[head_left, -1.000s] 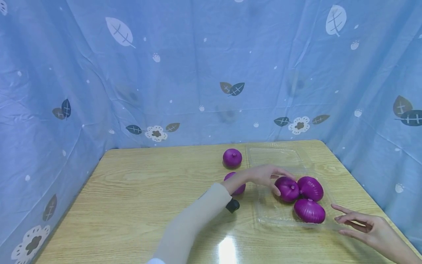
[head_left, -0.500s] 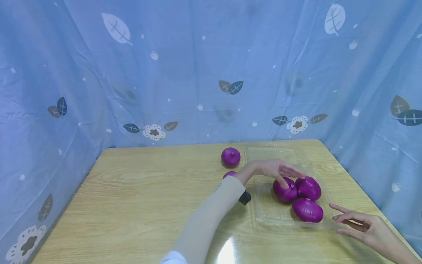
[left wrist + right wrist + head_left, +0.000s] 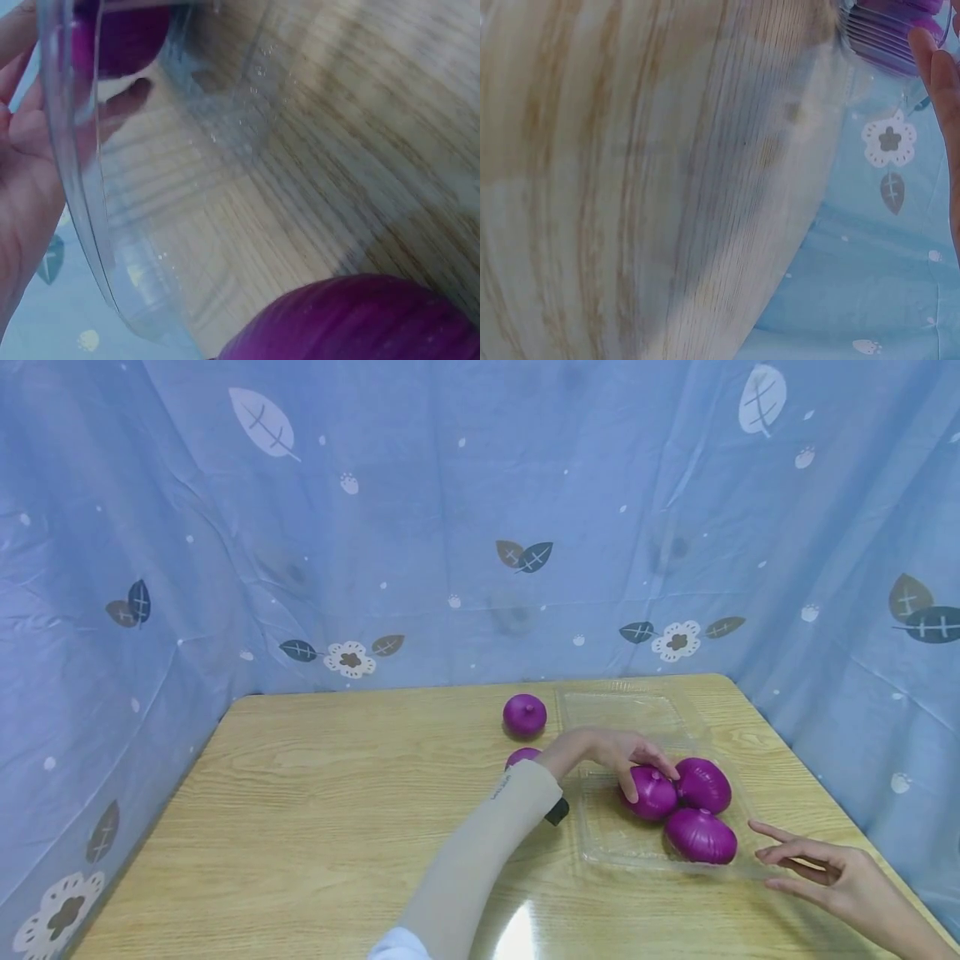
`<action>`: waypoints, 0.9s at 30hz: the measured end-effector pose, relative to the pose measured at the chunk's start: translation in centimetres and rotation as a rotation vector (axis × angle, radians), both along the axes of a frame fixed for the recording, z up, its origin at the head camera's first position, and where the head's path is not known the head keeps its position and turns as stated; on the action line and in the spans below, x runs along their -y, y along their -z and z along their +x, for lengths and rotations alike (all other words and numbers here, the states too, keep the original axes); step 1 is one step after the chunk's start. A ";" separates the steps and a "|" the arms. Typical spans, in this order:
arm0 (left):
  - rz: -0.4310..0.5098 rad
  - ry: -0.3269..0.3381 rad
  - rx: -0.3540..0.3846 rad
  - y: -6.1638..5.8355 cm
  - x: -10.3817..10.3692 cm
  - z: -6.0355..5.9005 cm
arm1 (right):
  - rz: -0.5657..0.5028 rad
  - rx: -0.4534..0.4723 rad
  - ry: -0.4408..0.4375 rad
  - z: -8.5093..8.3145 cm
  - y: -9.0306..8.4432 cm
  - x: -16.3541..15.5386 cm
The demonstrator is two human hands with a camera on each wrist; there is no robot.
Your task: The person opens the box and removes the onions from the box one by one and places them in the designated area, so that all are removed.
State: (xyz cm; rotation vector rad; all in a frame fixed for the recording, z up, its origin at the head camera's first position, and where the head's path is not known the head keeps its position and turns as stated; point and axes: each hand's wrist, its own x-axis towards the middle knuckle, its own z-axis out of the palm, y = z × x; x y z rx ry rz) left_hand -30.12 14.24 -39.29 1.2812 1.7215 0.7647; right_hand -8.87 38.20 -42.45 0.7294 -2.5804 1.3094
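Note:
In the head view a clear plastic clamshell box (image 3: 600, 839) lies with its lid (image 3: 622, 710) folded back. Three purple onions sit in its right part: one at the left (image 3: 651, 795), one at the back right (image 3: 703, 785) and one in front (image 3: 701, 837). My left hand (image 3: 611, 753) reaches over the box's left wall, thumb and fingers curled round the left onion. The left wrist view shows that hand (image 3: 26, 165) beside the clear wall. My right hand (image 3: 828, 872) has loosely bent fingers at the box's right front edge; contact is unclear.
Left of the box, one purple onion (image 3: 524, 716) stands on the wooden table (image 3: 322, 810). Another onion (image 3: 522, 756) is partly hidden behind my left forearm. A blue leaf-patterned curtain (image 3: 420, 527) surrounds the table's back and sides.
My left hand lifted and shifted right over the onions, then came back down onto the left one, which has turned slightly. The right hand has stayed in place.

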 end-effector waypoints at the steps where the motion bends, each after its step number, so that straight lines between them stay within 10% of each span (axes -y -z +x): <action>1: -0.024 -0.010 -0.030 0.0 -0.1 0.1 | -0.003 -0.001 -0.003 0.0 0.0 0.0; 6: -0.110 -0.041 -0.130 -0.4 -0.1 0.7 | -0.019 -0.010 -0.016 0.1 0.1 0.1; 14: -0.203 -0.155 0.023 -2.0 1.1 1.0 | -0.013 -0.008 -0.013 0.1 -0.1 0.0; 23: -0.024 -0.192 0.263 -3.0 3.2 1.8 | -0.006 -0.023 -0.021 0.2 0.1 -0.1; 27: 0.099 -0.179 0.184 -2.8 3.8 2.3 | 0.003 -0.028 -0.011 0.2 0.0 0.0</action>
